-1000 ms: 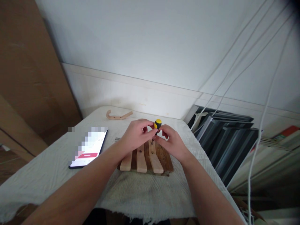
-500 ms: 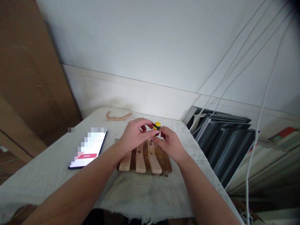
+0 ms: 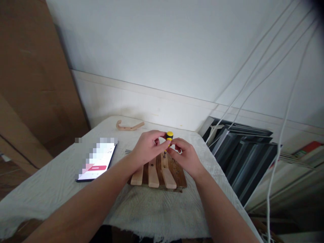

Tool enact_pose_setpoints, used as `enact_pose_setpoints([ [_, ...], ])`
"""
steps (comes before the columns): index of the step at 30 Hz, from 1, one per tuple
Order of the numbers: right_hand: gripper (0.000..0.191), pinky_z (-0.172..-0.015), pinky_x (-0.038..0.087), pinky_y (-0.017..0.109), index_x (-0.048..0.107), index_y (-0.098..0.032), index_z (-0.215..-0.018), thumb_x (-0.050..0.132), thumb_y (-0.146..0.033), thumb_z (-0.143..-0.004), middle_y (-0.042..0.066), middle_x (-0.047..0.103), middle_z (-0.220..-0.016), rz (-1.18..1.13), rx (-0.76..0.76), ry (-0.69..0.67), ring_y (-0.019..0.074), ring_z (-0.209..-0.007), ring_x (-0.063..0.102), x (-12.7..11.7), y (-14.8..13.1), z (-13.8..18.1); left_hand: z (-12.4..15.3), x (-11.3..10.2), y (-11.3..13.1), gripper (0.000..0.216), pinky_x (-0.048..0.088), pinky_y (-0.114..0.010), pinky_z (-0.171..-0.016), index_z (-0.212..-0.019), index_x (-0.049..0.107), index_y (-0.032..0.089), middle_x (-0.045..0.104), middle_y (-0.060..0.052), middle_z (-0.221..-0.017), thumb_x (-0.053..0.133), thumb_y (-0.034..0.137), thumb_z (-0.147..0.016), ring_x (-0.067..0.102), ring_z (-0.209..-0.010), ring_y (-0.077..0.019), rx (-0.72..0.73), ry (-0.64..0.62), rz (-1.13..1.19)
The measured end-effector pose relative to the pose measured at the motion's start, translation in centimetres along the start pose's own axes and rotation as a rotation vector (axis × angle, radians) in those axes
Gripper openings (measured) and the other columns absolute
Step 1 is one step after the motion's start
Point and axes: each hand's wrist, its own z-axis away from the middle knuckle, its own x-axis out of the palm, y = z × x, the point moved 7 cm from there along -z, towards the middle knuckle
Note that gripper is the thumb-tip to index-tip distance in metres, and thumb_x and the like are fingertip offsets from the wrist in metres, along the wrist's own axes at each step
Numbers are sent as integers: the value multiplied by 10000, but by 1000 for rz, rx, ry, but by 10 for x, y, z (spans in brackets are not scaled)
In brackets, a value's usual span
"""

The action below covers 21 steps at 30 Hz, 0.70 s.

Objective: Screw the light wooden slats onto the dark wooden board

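A short screwdriver (image 3: pixel 169 135) with a yellow and black handle stands upright over the dark wooden board (image 3: pixel 180 173). My left hand (image 3: pixel 149 148) grips its handle between thumb and fingers. My right hand (image 3: pixel 186 155) is closed at the lower end of the handle, its thumb and fingertips pinched there. Three pale wooden hooks lie side by side on the board: a left hook (image 3: pixel 137 178), a middle hook (image 3: pixel 153 179) and a right hook (image 3: pixel 168 177). Dark screws or holes show in the middle and right ones. The screwdriver's tip is hidden by my fingers.
Another pale wooden hook (image 3: pixel 129 128) lies at the back of the cloth-covered table (image 3: pixel 162 209). A lit phone (image 3: pixel 97 165) is on the left. Dark flat panels (image 3: pixel 243 152) lean beyond the right edge, with a white cable (image 3: pixel 278 148) hanging in front.
My left fingers have shifted on the screwdriver handle, and more of its yellow and black grip shows. My right hand stays at its lower end. The view has shifted slightly.
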Motion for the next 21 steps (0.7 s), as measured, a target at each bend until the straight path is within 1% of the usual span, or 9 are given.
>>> enact_pose_setpoints([
  [2, 52, -625, 414, 303, 618, -212, -824, 612, -254, -794, 25, 642, -789, 15, 48, 16, 163, -685, 528, 0, 4, 0, 0, -2, -1, 238, 404, -203, -505, -909, 673, 139, 680, -30, -769, 701, 320, -758, 509, -538, -80, -13, 34, -7],
  [4, 84, -617, 408, 298, 607, -211, -817, 635, -281, -780, 16, 624, -770, 32, 81, 30, 155, -659, 509, -1, 7, 0, 1, -3, -2, 232, 414, -205, -521, -887, 674, 144, 692, -31, -795, 713, 327, -750, 523, -551, -81, -16, 55, -14],
  [7, 108, -606, 397, 289, 617, -212, -873, 618, -293, -802, 21, 623, -804, 19, 52, 14, 155, -672, 506, 0, 5, 0, 1, -1, 0, 143, 399, -199, -520, -864, 680, 149, 681, -12, -734, 650, 275, -803, 521, -542, -77, 0, 25, -26],
  [10, 69, -593, 384, 284, 612, -205, -840, 593, -265, -812, 19, 611, -771, 8, 47, -14, 158, -674, 509, 2, 5, 0, 2, 0, 0, 172, 376, -197, -495, -894, 688, 143, 663, -3, -685, 649, 279, -796, 499, -512, -75, -9, -17, -31],
  [13, 87, -578, 374, 279, 575, -198, -786, 612, -278, -791, 6, 586, -735, 25, 99, 9, 149, -642, 491, 1, 9, 0, 2, 0, -1, 190, 392, -206, -513, -872, 699, 145, 680, -16, -715, 665, 311, -787, 516, -533, -84, -34, -23, -39],
  [15, 119, -566, 367, 274, 569, -196, -794, 624, -301, -781, 1, 575, -732, 36, 110, 15, 144, -628, 479, 0, 9, 0, 2, 1, 0, 170, 410, -213, -541, -849, 706, 148, 688, -26, -732, 634, 297, -815, 544, -571, -95, -29, -41, -45],
  [17, 109, -559, 362, 272, 572, -197, -797, 608, -300, -791, 0, 567, -723, 41, 88, -3, 144, -627, 477, 1, 6, 0, 2, 4, 1, 179, 409, -215, -544, -850, 710, 147, 679, -30, -713, 594, 283, -843, 548, -583, -102, -9, -71, -46],
  [19, 91, -560, 358, 272, 577, -201, -791, 578, -289, -812, -1, 561, -702, 43, 64, -25, 146, -629, 481, 2, 3, -1, 2, 4, 0, 185, 399, -215, -528, -872, 709, 144, 669, -29, -700, 600, 290, -840, 528, -560, -98, 1, -68, -42],
  [21, 101, -560, 356, 274, 575, -202, -780, 567, -293, -822, -2, 557, -686, 45, 74, -28, 148, -624, 481, 2, 4, -1, 2, 2, -3, 196, 401, -213, -526, -900, 701, 145, 681, -29, -744, 658, 306, -798, 514, -543, -88, -10, -25, -31],
])
